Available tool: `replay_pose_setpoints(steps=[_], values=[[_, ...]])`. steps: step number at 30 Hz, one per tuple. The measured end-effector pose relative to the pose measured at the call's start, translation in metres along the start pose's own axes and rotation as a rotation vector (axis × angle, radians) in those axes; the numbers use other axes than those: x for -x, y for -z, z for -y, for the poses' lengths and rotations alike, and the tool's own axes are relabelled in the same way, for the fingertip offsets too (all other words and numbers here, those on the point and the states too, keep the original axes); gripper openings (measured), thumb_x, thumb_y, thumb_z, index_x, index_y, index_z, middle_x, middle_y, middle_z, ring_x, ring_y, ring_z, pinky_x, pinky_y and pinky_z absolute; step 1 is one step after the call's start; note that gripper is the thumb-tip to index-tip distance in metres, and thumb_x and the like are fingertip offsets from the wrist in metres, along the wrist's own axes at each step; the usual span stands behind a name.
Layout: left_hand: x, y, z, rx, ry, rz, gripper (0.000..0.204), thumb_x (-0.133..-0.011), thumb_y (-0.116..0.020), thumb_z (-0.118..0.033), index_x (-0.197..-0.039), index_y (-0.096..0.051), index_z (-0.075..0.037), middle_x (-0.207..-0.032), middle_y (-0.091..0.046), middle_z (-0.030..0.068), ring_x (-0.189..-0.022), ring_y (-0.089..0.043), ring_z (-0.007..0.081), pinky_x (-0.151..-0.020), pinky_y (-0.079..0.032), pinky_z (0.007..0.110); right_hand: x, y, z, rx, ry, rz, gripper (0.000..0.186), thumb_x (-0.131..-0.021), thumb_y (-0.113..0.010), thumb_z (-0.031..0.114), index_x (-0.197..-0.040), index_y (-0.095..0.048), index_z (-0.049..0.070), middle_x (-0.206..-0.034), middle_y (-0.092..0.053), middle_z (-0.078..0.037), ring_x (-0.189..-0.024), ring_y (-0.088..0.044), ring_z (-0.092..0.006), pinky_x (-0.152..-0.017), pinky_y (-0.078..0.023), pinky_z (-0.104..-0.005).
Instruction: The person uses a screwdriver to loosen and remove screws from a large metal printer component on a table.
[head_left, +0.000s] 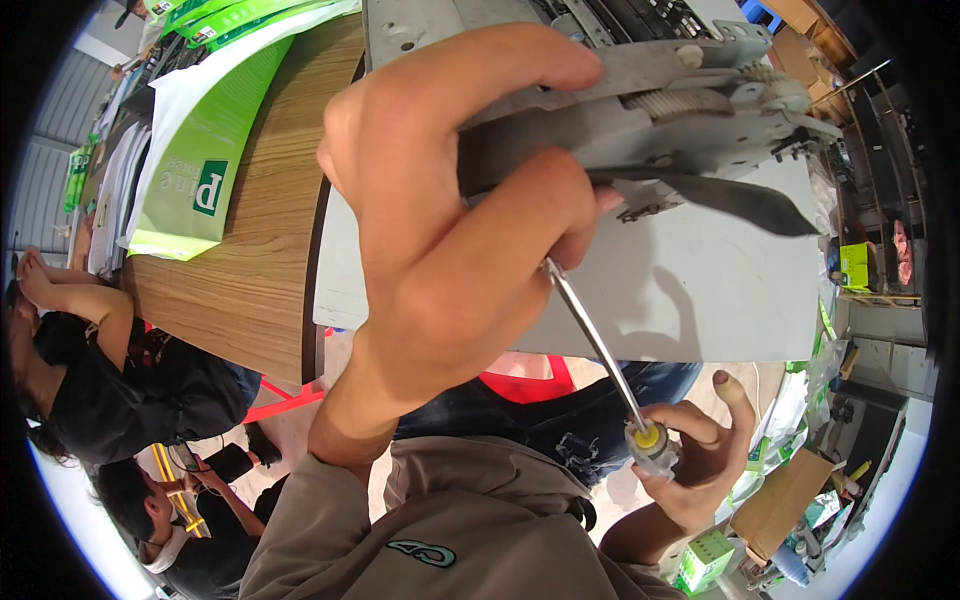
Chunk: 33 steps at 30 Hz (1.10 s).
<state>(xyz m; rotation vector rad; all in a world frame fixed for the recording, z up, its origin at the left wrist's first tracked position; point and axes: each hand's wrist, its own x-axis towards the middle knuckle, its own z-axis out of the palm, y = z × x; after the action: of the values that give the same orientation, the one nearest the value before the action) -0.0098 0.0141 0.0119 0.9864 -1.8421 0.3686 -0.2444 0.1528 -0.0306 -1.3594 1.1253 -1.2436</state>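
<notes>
My right hand (705, 450) pinches the clear handle of a screwdriver (597, 345), whose butt shows yellow; one finger sticks up apart from it. The thin metal shaft slants up and left to my left hand (430, 210), where its tip is hidden by the curled fingers. That left hand is closed around the near end of a grey metal gear frame (570, 130), index finger along its top. White toothed gears (690, 103) sit in the frame. A dark flat strip (750, 203) sticks out from beneath it to the right.
A pale grey panel (720, 290) lies under the frame. To the left is a wooden tabletop (270, 190) with a green-and-white paper package (190, 190). Two people sit at far left. A cardboard box (785, 500) and other clutter lie at lower right; a red stool (530, 378) is below.
</notes>
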Motion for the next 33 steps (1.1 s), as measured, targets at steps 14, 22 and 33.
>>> replay_pose_setpoints(steps=[14,22,33], values=[[0.0,0.001,0.011,0.152,-0.042,0.0,0.039,-0.053,-0.09,-0.009,-0.055,-0.051,-0.008,-0.121,-0.051,0.0151,-0.104,-0.055,0.027,-0.08,-0.046,0.033,0.007,0.013,0.011,0.2,0.054,0.17,0.098,-0.064,-0.076,0.0,-0.144,-0.018,-0.006,-0.094,-0.067,-0.03,-0.084,-0.066,-0.0294,-0.079,-0.05,-0.0353],[-0.002,0.003,0.01,0.117,-0.059,0.017,0.039,-0.054,-0.09,-0.009,-0.055,-0.051,-0.008,-0.12,-0.05,0.0159,-0.104,-0.055,0.0278,-0.08,-0.047,0.034,0.012,-0.003,0.02,0.208,-0.022,0.03,0.099,-0.065,-0.075,0.001,-0.144,-0.017,-0.009,-0.094,-0.067,-0.031,-0.085,-0.067,-0.0307,-0.078,-0.051,-0.036],[0.0,0.001,0.013,0.125,-0.087,-0.002,0.037,-0.052,-0.09,-0.007,-0.057,-0.054,-0.009,-0.122,-0.049,0.0151,-0.104,-0.054,0.0274,-0.079,-0.046,0.034,0.021,-0.008,0.027,0.167,-0.092,-0.069,0.1,-0.066,-0.076,0.003,-0.144,-0.014,-0.01,-0.095,-0.067,-0.031,-0.087,-0.067,-0.0328,-0.078,-0.053,-0.0366]])
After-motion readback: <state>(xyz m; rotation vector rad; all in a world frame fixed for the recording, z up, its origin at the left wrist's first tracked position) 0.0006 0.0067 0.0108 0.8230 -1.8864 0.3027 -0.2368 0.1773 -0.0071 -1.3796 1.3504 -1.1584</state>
